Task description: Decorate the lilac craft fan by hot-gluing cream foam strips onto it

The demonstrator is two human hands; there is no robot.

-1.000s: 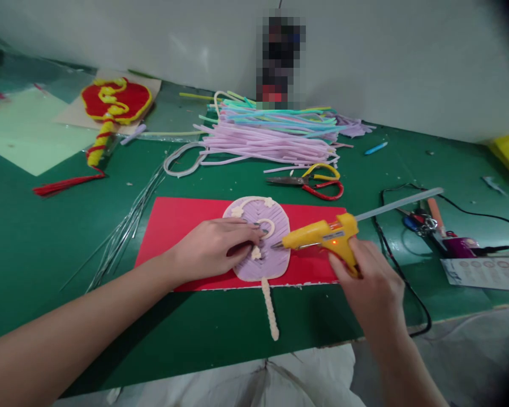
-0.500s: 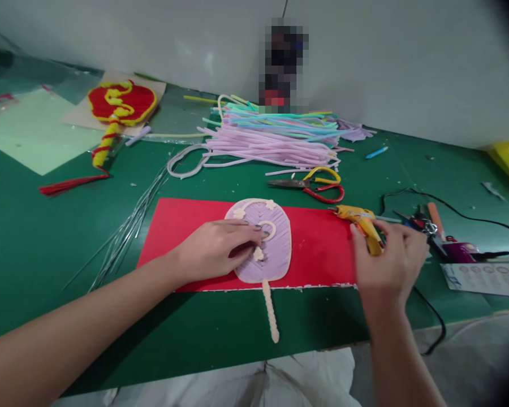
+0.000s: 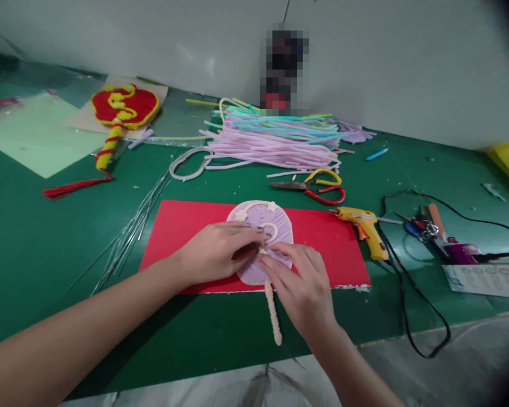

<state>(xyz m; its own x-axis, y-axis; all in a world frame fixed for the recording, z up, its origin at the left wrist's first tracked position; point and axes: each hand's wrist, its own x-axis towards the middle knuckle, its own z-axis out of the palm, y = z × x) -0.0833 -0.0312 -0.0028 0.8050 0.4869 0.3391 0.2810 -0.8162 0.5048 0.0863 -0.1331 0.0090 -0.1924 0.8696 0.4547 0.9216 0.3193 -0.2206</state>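
A lilac hand fan with a cream border, cream curls and small flowers lies on a red board. Its beaded-looking cream handle extends past the board's near edge. My left hand rests on the fan from the left, fingertips on the round curl and thumb lower down. From the right, my right hand has thumb and fingers close together at a small cream flower, which is mostly hidden between both hands. A yellow glue gun lies on the board's right end, apart from my hands.
Scissors and a pile of pastel fuzzy stems lie behind the board. Thin wires are at left, near a red-and-yellow fan. A black cord hangs over the right table edge.
My right hand has let go of the glue gun, leaving it on the board, and has moved left to the fan. My left hand stays on the fan.
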